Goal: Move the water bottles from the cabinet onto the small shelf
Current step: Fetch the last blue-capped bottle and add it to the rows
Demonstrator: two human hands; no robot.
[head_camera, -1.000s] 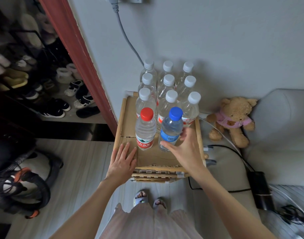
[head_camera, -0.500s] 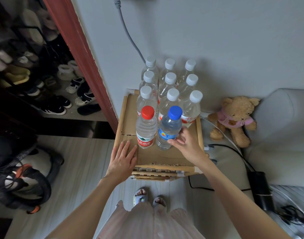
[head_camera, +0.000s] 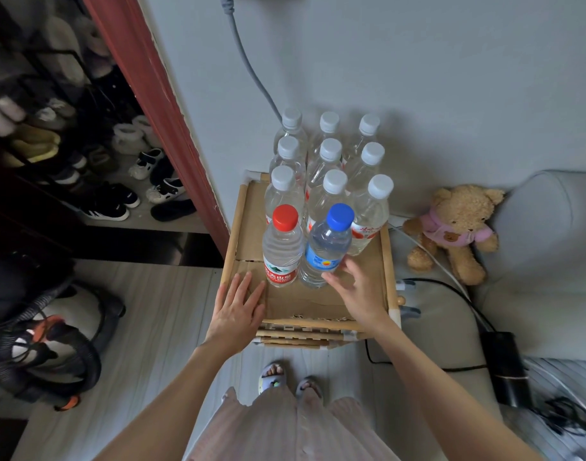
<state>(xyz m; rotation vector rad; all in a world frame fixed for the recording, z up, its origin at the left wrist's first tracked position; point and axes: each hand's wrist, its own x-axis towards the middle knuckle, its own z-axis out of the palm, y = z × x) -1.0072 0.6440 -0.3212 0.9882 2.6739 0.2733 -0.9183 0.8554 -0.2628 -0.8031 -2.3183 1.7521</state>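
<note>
A pale grey wall (head_camera: pixel 418 78) backs a small wooden shelf (head_camera: pixel 386 261) whose top is lined with cardboard (head_camera: pixel 304 299), wedged between a red door frame (head_camera: pixel 158 104) and a grey sofa (head_camera: pixel 544 261). Nine white-capped water bottles (head_camera: pixel 331 194), all clear and filled, stand in three rows of three against the wall. In front of them stand a red-capped bottle (head_camera: pixel 282 247) and a blue-capped bottle (head_camera: pixel 326 247), side by side and touching or nearly so. Every bottle is upright, long axis vertical, cap up.

The front strip of cardboard is bare, as is a narrow band along the shelf's left rail; the right-hand rail runs close beside the nearest white-capped bottle.

The person's left hand (head_camera: pixel 240 307) lies flat on the cardboard at the front left corner, fingers straight and slightly apart, just beside the red-capped bottle's base. The right hand (head_camera: pixel 359 294) hovers by the blue-capped bottle's lower right side, fingers spread and relaxed, gripping nothing; whether a fingertip touches the label cannot be told.

A teddy bear (head_camera: pixel 454 227) in a pink top sits on the sofa. Shoes (head_camera: pixel 108 201) fill the rack beyond the door frame.
</note>
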